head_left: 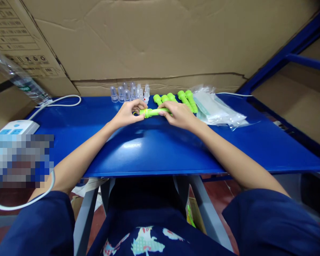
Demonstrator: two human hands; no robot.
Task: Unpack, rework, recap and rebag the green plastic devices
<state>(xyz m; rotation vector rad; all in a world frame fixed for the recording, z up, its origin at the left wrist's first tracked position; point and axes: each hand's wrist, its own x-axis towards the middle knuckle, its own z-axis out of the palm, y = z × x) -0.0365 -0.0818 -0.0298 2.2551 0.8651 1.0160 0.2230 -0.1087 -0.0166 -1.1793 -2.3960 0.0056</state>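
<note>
A bright green plastic tube (152, 112) lies crosswise between both hands above the blue table (154, 149). My left hand (128, 113) pinches its left end, fingers curled. My right hand (178, 113) is closed around its right end. Just behind them several more green tubes (176, 98) lie in a row. To their left stand several small clear plastic caps (128, 93).
Clear plastic bags (218, 110) lie at the right of the green tubes. A white power strip (14, 128) with a white cable (61, 103) sits at the table's left edge, near a plastic bottle (18, 78). Cardboard boxes (160, 39) form a wall behind the table. Blue shelf rails (288, 53) rise at the right.
</note>
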